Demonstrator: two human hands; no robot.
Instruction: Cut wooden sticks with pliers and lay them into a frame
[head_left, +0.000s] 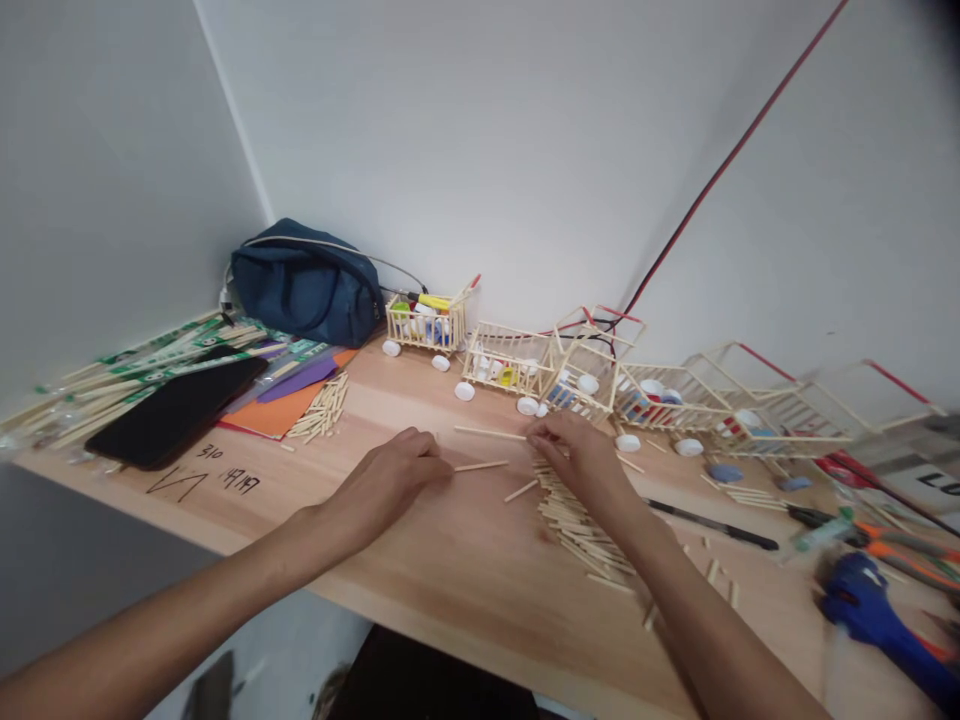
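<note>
My left hand [394, 475] rests knuckles-up on the wooden table [450, 570], fingers curled, its fingertips at the end of a thin wooden stick [480, 466]. My right hand [577, 452] pinches the end of a longer stick [489, 432] that lies across the table. Under and behind my right wrist lies a pile of cut sticks [581, 530]. One loose stick [521, 491] lies between my hands. A row of small stick-built carts [510, 360] with white cap wheels stands just beyond my hands.
A blue bag [307, 282] sits in the back corner. At the left lie a black phone [176, 412], coloured paper [289, 400], packed sticks [142, 365] and a small stick heap [324, 408]. At the right are a blue glue gun [874, 610], orange-handled pliers [892, 545] and a black pen [712, 524].
</note>
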